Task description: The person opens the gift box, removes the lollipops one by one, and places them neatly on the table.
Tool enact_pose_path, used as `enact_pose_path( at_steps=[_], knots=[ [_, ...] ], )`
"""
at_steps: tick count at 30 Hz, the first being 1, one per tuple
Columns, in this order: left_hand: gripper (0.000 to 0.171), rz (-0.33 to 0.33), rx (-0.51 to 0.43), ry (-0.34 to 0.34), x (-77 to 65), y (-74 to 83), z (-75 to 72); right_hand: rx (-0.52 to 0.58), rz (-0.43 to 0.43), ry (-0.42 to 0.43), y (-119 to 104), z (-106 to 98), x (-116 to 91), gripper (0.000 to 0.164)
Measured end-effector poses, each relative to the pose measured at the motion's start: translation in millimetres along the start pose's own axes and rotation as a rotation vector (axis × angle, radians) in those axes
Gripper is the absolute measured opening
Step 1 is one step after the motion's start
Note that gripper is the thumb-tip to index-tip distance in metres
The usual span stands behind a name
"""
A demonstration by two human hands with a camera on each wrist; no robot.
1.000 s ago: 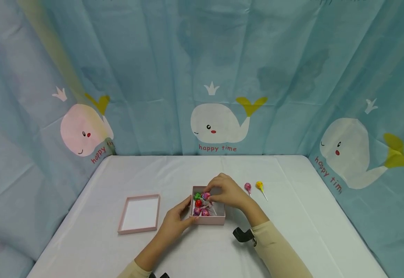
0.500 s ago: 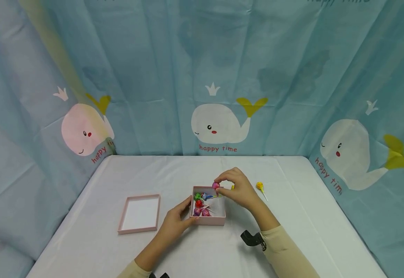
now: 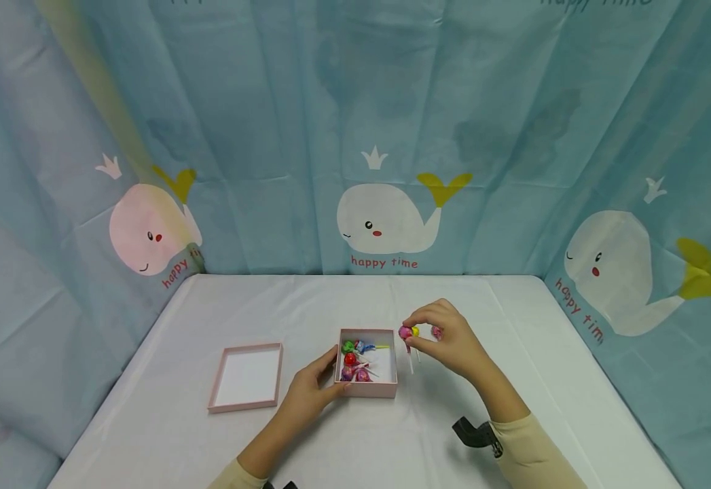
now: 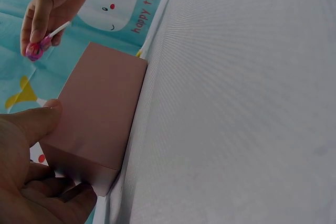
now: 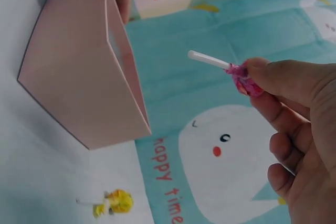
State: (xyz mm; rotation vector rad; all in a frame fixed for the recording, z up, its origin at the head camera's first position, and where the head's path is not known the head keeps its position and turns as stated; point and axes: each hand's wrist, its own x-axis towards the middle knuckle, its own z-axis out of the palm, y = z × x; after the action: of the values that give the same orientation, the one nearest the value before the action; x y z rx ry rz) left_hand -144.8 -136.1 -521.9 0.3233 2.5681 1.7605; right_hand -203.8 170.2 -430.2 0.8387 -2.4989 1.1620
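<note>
My right hand (image 3: 453, 341) pinches a pink-and-purple wrapped lollipop (image 5: 243, 80) by its candy end, between thumb and fingertips. In the head view it is to the right of the pink box (image 3: 372, 389), its white stick pointing down. My left hand (image 3: 309, 390) grips the box's left side, the thumb at the front wall and the fingers around the side. Inside the open box lie several lollipops: a green one (image 3: 348, 347), a blue one (image 3: 361, 346), a red one (image 3: 350, 359) and purple-pink ones (image 3: 363, 374), mostly along its left.
The shallow pink lid (image 3: 245, 408) lies inside-up on the white table to the left. Right of the box are a yellow lollipop (image 3: 415, 331) and a pink lollipop (image 3: 436, 332), partly covered by my right hand. A whale-print curtain (image 3: 269, 204) surrounds the table.
My right hand has lifted the pink-and-purple lollipop out of the box and carried it right, past the box's wall. My left hand stays on the box.
</note>
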Motion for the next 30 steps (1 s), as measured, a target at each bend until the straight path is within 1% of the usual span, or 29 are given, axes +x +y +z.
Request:
enact_pose_path(
  at_steps=[7,14,18,24,27,30],
  knots=[
    [0.085,-0.001,-0.004,-0.007,-0.3,-0.8,0.4,-0.012,-0.039,0.022,9.0,-14.2,-12.7,0.026],
    [0.085,-0.002,-0.005,-0.007,-0.3,-0.1,0.0,-0.041,-0.033,-0.011,19.9,-31.1,-18.4,0.026],
    [0.085,0.000,-0.008,-0.007,0.2,0.2,0.0,-0.056,0.004,-0.009,28.1,-42.9,-20.5,0.026],
    [0.084,0.025,-0.002,-0.002,1.0,-0.1,0.5,-0.080,0.059,0.029,43.0,-58.0,-23.2,0.025],
    [0.084,0.015,0.008,0.000,1.1,0.1,0.8,-0.080,0.085,0.050,50.7,-63.6,-24.6,0.025],
    [0.085,-0.014,0.017,0.003,1.1,0.4,1.0,-0.083,0.118,0.071,58.2,-67.9,-26.3,0.025]
  ],
)
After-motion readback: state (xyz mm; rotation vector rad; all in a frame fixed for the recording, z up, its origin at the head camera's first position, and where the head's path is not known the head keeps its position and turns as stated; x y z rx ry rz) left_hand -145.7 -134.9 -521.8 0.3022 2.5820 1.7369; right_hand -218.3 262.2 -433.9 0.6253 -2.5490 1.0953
